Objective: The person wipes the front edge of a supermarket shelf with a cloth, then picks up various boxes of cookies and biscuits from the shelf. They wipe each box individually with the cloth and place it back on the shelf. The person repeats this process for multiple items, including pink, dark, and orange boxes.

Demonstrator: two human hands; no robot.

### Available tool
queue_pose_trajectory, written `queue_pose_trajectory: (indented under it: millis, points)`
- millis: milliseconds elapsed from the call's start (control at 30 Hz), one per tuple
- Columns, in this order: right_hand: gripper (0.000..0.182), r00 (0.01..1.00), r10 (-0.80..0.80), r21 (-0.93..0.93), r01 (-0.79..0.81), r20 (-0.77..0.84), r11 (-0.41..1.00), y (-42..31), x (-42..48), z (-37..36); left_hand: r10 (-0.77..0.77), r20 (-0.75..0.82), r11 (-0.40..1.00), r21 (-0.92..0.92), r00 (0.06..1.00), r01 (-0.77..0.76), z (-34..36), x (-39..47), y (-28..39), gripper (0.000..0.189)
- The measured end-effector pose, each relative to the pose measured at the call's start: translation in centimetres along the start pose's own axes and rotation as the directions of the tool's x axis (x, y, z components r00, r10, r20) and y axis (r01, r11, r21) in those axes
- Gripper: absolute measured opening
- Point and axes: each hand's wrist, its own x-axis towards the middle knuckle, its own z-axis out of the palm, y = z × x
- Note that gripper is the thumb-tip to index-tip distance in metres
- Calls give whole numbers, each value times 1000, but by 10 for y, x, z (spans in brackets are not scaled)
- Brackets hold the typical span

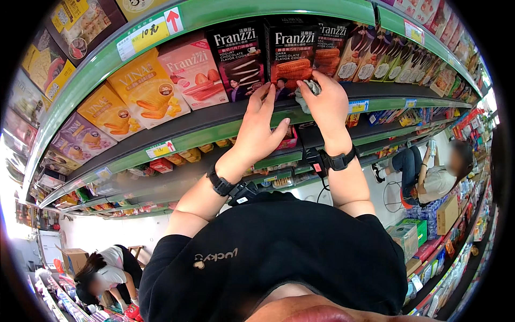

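Observation:
Both hands are at a store shelf lined with cookie boxes. My left hand (263, 120) has its fingers apart, with fingertips at the lower left edge of a black Franzzi dark chocolate cookie box (290, 52). At that box's lower right, my right hand (328, 98) holds a crumpled grey cloth (309, 96) between thumb and palm, its index fingertip by the box. A black Franzzi yogurt chocolate box (237, 60) stands to the left, beside a pink Franzzi box (194, 72). Another dark Franzzi box (330, 50) stands to the right, partly hidden.
Yellow Vina boxes (149, 90) stand farther left. Green shelf edges (277, 8) with price tags run above and below the boxes. At right a seated person (436, 181) holds something; at lower left another person (116, 269) bends over goods. Cartons (447, 215) stand at right.

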Motion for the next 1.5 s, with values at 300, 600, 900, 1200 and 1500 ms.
queue_pose_trajectory:
  millis: [300, 600, 900, 1200, 1500]
  points:
    - [34, 986, -128, -176, 146, 109, 973, 9, 2, -3, -12, -63, 997, 76, 998, 16, 3, -1, -3, 56]
    - [31, 976, -169, -153, 189, 139, 970, 18, 9, 11, -54, -169, 995, 77, 984, 68, 13, -1, 1, 46]
    - [29, 973, -176, -131, 196, 146, 972, 22, 13, 16, 12, -199, 968, 249, 980, 39, 21, 3, 2, 44]
    - [28, 975, -177, -137, 196, 138, 971, 23, 13, 21, 34, -162, 957, 289, 986, 15, 22, 4, 3, 46]
    - [31, 979, -151, -133, 170, 140, 977, 20, 13, 21, 3, -132, 962, 272, 991, 34, 19, 5, 2, 48]
